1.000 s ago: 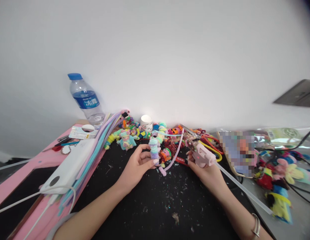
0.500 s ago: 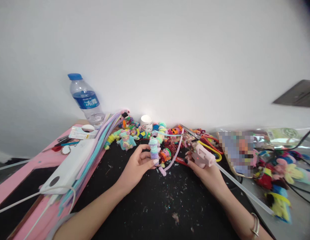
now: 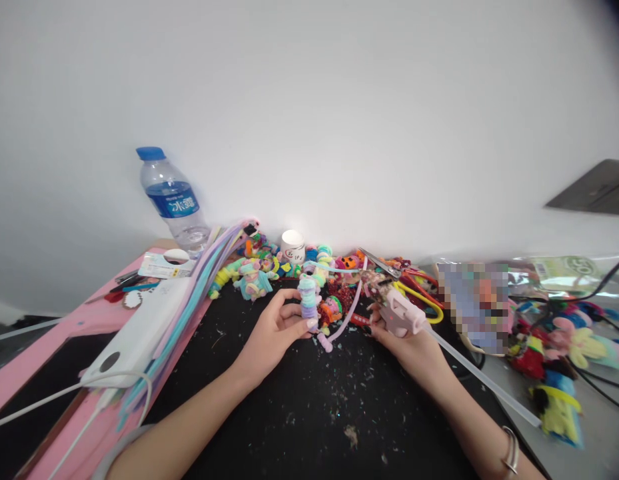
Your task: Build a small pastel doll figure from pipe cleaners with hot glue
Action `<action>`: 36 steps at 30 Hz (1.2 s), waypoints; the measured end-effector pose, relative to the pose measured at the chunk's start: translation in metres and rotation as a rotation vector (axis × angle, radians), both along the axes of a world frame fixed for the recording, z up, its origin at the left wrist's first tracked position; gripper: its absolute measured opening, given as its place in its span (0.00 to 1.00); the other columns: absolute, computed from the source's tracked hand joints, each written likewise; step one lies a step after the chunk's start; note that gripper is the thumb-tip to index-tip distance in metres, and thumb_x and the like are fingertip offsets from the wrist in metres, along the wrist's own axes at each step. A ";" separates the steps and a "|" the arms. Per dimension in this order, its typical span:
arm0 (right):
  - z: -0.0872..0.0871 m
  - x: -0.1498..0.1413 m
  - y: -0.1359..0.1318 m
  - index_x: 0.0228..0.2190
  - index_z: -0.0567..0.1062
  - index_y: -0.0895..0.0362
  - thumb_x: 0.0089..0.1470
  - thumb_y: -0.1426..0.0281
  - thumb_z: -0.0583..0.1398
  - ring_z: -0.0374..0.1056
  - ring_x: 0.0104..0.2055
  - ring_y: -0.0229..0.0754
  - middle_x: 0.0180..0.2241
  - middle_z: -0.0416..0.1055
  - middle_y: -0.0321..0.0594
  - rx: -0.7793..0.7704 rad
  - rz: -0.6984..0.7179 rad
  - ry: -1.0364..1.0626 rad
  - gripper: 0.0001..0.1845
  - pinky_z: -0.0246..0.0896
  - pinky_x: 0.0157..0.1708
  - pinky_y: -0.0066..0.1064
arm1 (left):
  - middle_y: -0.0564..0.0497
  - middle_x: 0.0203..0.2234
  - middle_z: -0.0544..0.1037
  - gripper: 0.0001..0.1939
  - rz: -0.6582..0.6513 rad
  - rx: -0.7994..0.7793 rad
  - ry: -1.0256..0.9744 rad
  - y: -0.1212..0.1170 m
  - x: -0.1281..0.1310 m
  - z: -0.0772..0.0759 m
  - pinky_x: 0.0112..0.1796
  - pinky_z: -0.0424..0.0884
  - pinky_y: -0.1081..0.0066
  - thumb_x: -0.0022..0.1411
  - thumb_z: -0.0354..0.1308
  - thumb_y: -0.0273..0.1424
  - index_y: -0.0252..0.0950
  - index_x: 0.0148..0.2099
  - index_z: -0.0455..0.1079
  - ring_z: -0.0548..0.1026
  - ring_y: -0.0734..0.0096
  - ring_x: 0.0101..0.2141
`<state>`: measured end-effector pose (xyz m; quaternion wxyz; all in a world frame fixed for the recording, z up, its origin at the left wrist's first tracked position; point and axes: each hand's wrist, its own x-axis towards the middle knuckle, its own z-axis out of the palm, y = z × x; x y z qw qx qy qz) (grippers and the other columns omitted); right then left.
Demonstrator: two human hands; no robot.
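Observation:
Between the thumb and fingers of my left hand (image 3: 284, 320) is a coiled pipe-cleaner figure (image 3: 308, 300), pastel blue, green and purple, held upright. A lilac pipe cleaner (image 3: 346, 320) with a curled end hangs at its right. My right hand (image 3: 406, 343) is wrapped round a pale pink glue gun (image 3: 402, 313), and a long translucent glue stick (image 3: 484, 380) sticks out of its back. The gun's nozzle end points left, looks crusted, and stays apart from the figure. Orange-and-yellow-handled scissors (image 3: 382, 263) lie behind the gun.
Several fuzzy pipe-cleaner figures (image 3: 254, 280) and a white paper cup (image 3: 292, 247) line the wall. At left are a water bottle (image 3: 172, 200), a pipe-cleaner bundle (image 3: 189, 293) and a white power bank-like block (image 3: 136, 333). A phone-like object (image 3: 476, 307) and more figures (image 3: 559, 400) lie right.
The glue gun and my right hand have shifted very slightly left. My left hand keeps the figure in nearly the same place.

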<state>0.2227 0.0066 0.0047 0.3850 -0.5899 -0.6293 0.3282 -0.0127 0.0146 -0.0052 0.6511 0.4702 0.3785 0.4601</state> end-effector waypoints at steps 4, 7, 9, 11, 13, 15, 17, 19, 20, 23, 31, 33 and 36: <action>0.000 -0.001 -0.001 0.31 0.71 0.59 0.41 0.68 0.62 0.69 0.28 0.43 0.29 0.72 0.42 -0.043 -0.009 -0.035 0.12 0.65 0.30 0.33 | 0.54 0.31 0.72 0.17 0.007 -0.007 -0.002 0.000 0.000 0.001 0.37 0.71 0.69 0.55 0.59 0.28 0.39 0.46 0.58 0.72 0.71 0.35; 0.000 -0.002 -0.001 0.32 0.71 0.59 0.40 0.68 0.63 0.68 0.29 0.43 0.30 0.72 0.42 -0.037 -0.012 -0.044 0.14 0.65 0.29 0.32 | 0.53 0.32 0.72 0.17 0.017 -0.004 -0.008 0.000 0.000 0.000 0.37 0.71 0.69 0.55 0.58 0.29 0.39 0.46 0.58 0.72 0.71 0.35; 0.001 -0.002 -0.002 0.32 0.71 0.59 0.41 0.67 0.63 0.68 0.28 0.42 0.30 0.72 0.41 -0.035 -0.008 -0.046 0.14 0.65 0.28 0.31 | 0.53 0.33 0.73 0.16 0.028 0.001 -0.012 0.000 0.000 0.000 0.36 0.70 0.70 0.56 0.58 0.28 0.40 0.46 0.58 0.72 0.72 0.35; 0.003 -0.003 -0.004 0.29 0.71 0.58 0.44 0.66 0.60 0.67 0.25 0.41 0.25 0.71 0.39 -0.043 -0.019 -0.067 0.09 0.64 0.25 0.30 | 0.53 0.33 0.73 0.16 0.036 -0.003 -0.014 0.001 0.000 0.000 0.36 0.70 0.71 0.55 0.58 0.28 0.40 0.45 0.58 0.73 0.73 0.34; 0.006 -0.003 -0.006 0.23 0.70 0.58 0.47 0.65 0.58 0.64 0.21 0.39 0.19 0.68 0.36 -0.037 -0.028 -0.112 0.09 0.61 0.22 0.29 | 0.53 0.34 0.74 0.17 0.038 -0.014 -0.019 0.000 0.000 0.001 0.37 0.70 0.71 0.55 0.59 0.28 0.39 0.46 0.58 0.73 0.73 0.35; 0.009 -0.004 -0.009 0.17 0.67 0.57 0.48 0.64 0.57 0.62 0.18 0.38 0.15 0.64 0.34 -0.013 -0.012 -0.156 0.12 0.59 0.20 0.28 | 0.53 0.35 0.74 0.17 0.033 -0.029 -0.023 0.000 0.001 0.003 0.38 0.70 0.70 0.55 0.58 0.27 0.39 0.46 0.58 0.74 0.71 0.36; 0.011 -0.006 -0.011 0.15 0.65 0.56 0.47 0.64 0.56 0.61 0.17 0.37 0.13 0.63 0.34 -0.015 0.012 -0.167 0.14 0.58 0.19 0.28 | 0.52 0.36 0.75 0.17 0.027 -0.039 -0.026 -0.001 0.001 0.004 0.39 0.69 0.70 0.56 0.58 0.28 0.39 0.46 0.58 0.74 0.70 0.38; 0.011 -0.007 -0.014 0.15 0.65 0.56 0.47 0.63 0.56 0.61 0.17 0.37 0.13 0.63 0.34 -0.039 0.027 -0.147 0.14 0.58 0.18 0.28 | 0.52 0.35 0.75 0.16 0.022 -0.042 -0.021 -0.001 0.001 0.005 0.40 0.69 0.69 0.56 0.57 0.28 0.39 0.45 0.58 0.74 0.70 0.38; 0.010 -0.007 -0.015 0.15 0.65 0.56 0.46 0.63 0.56 0.61 0.17 0.37 0.13 0.64 0.34 -0.051 0.037 -0.134 0.14 0.58 0.18 0.27 | 0.52 0.35 0.75 0.16 0.023 -0.041 -0.015 -0.001 0.001 0.005 0.39 0.69 0.69 0.56 0.57 0.27 0.39 0.45 0.58 0.74 0.70 0.38; 0.007 -0.007 -0.018 0.17 0.66 0.56 0.46 0.64 0.58 0.59 0.17 0.36 0.14 0.62 0.32 -0.026 0.090 -0.128 0.12 0.56 0.17 0.27 | 0.53 0.33 0.74 0.16 0.037 -0.023 0.019 0.000 0.002 0.004 0.38 0.69 0.70 0.54 0.58 0.27 0.39 0.43 0.58 0.74 0.70 0.36; 0.007 -0.013 -0.019 0.30 0.72 0.59 0.48 0.70 0.58 0.54 0.19 0.33 0.19 0.62 0.31 0.077 0.289 -0.190 0.06 0.53 0.19 0.25 | 0.55 0.28 0.71 0.16 0.080 0.098 0.209 -0.006 0.004 0.002 0.34 0.67 0.72 0.52 0.59 0.26 0.39 0.41 0.59 0.72 0.72 0.32; 0.010 -0.014 -0.019 0.30 0.72 0.59 0.48 0.70 0.57 0.55 0.20 0.34 0.19 0.62 0.32 0.082 0.304 -0.215 0.06 0.54 0.20 0.25 | 0.56 0.27 0.70 0.15 0.084 0.109 0.225 -0.008 0.005 0.003 0.34 0.67 0.72 0.51 0.59 0.26 0.39 0.41 0.59 0.72 0.72 0.31; 0.014 -0.016 -0.019 0.28 0.71 0.59 0.49 0.71 0.56 0.58 0.21 0.35 0.21 0.64 0.33 0.092 0.334 -0.236 0.05 0.55 0.22 0.25 | 0.56 0.26 0.70 0.15 0.095 0.107 0.247 -0.009 0.005 0.004 0.33 0.67 0.73 0.50 0.60 0.27 0.39 0.40 0.60 0.72 0.72 0.30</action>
